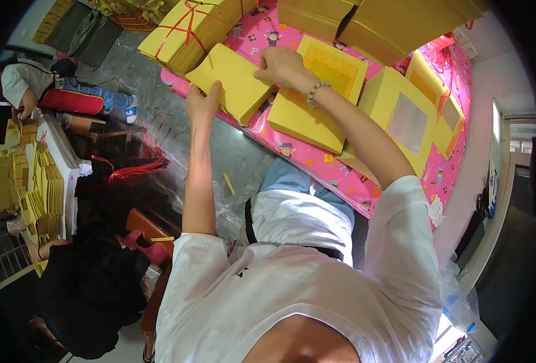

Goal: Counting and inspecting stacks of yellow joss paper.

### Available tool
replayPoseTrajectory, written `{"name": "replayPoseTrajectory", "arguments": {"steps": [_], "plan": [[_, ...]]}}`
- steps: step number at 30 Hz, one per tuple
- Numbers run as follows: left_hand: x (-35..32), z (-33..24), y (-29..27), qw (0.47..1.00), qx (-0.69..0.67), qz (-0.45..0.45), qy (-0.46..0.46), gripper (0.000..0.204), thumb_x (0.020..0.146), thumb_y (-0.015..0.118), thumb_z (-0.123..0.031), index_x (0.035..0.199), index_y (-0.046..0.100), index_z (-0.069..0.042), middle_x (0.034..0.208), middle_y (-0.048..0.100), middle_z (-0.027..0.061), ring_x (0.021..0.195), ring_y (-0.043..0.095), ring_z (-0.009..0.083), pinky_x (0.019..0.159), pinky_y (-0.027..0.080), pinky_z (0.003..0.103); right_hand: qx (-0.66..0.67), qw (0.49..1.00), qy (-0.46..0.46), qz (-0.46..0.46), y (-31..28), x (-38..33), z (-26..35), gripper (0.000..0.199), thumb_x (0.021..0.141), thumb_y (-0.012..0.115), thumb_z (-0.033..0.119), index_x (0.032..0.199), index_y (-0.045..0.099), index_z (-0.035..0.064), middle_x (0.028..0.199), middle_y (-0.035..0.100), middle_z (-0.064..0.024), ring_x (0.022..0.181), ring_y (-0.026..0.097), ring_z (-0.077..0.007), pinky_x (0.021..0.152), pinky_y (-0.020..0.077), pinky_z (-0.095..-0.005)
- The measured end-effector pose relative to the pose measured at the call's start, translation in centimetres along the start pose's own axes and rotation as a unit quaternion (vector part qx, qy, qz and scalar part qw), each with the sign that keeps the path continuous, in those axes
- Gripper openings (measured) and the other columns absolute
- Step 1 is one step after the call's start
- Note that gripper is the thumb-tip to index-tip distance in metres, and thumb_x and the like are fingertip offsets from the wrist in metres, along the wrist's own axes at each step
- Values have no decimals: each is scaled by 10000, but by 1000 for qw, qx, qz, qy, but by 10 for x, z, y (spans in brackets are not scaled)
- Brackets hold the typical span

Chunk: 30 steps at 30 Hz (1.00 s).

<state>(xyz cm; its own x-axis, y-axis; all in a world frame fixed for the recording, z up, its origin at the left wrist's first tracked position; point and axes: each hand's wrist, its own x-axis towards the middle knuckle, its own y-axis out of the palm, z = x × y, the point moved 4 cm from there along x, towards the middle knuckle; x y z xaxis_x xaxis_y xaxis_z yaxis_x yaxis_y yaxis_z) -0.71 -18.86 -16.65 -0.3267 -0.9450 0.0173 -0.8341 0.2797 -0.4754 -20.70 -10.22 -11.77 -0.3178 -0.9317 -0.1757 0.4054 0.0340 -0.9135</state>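
Observation:
A thick stack of yellow paper lies at the near edge of a table covered with a pink patterned cloth. My left hand presses flat against the stack's near-left edge. My right hand, with a bead bracelet at the wrist, grips the stack's far-right edge. Both hands hold this same stack between them. Right beside it lies another yellow stack with a gold square on top.
A bundle of yellow paper tied with red string sits at the table's far left. More yellow stacks with silver squares lie to the right. On the left, a person in black sits at another table of yellow sheets. Red string lies on the floor.

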Motion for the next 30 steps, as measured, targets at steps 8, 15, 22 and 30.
{"name": "replayPoseTrajectory", "arguments": {"steps": [8,15,22,30], "plan": [[-12,-9,3,988,143,-47,27,623,715,715,-431,1047,531,63,830,662,187,809,645,355,729,478,422,13,998,-9,-61,3,-11,0,305,747,680,249,923,636,3,915,655,-204,895,637,-351,756,513,-437],[-15,-4,-11,988,125,-89,18,881,718,717,-454,1255,292,100,914,587,196,837,612,345,762,469,423,169,963,-97,-188,-42,-55,-10,260,811,634,263,884,624,14,882,663,-123,838,642,-263,770,500,-373],[-56,-70,-13,965,114,-157,177,543,797,685,-270,1215,457,-8,1062,518,175,870,565,261,717,475,362,227,941,-69,-243,-106,-199,-70,202,863,629,202,917,622,7,812,638,-34,745,594,-112,679,480,-269],[-120,-134,46,886,26,214,411,316,710,749,-149,995,627,-88,940,600,60,897,554,243,756,442,350,212,956,28,-202,-89,-294,-96,154,859,623,161,922,624,20,814,637,-41,721,587,-129,657,471,-264]]}}
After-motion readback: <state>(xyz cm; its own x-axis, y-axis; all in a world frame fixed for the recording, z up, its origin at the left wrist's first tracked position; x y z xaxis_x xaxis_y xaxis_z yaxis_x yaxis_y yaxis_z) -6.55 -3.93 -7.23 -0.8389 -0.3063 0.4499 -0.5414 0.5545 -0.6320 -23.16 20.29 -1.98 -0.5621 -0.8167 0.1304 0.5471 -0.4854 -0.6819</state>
